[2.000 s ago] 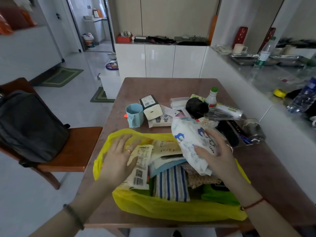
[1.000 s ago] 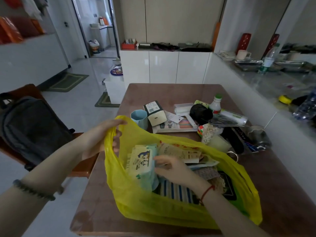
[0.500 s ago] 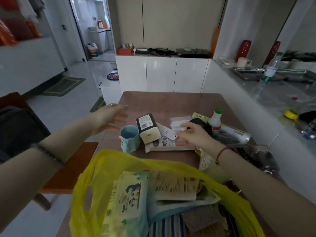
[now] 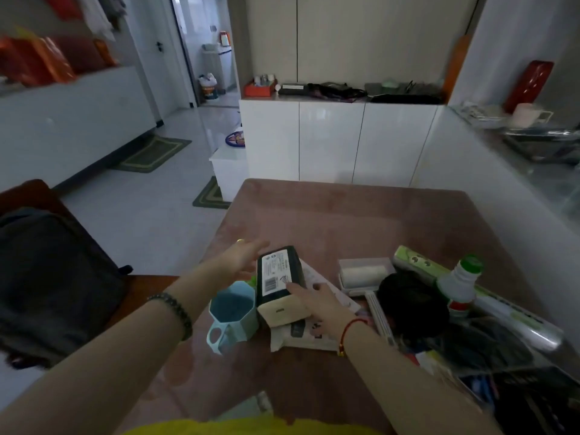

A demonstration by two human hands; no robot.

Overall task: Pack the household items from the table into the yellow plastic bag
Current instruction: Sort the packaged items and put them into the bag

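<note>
Yellow plastic bag (image 4: pixel 251 426) cut off at bottom edge, only a strip of rim visible; items at lower right are dark and blurred, unreadable. Right hand (image 4: pixel 323 304) lies fingers spread on the dark green box with white barcode label (image 4: pixel 277 277), not closed around it; left hand (image 4: pixel 243 257) open just left of the box, apart from it, above the light blue plastic mug (image 4: pixel 230 312). Black round object (image 4: pixel 411 302) and white green-capped bottle (image 4: pixel 459 284) crowd the right side; far half of the brown tabletop (image 4: pixel 345 215) is bare.
</note>
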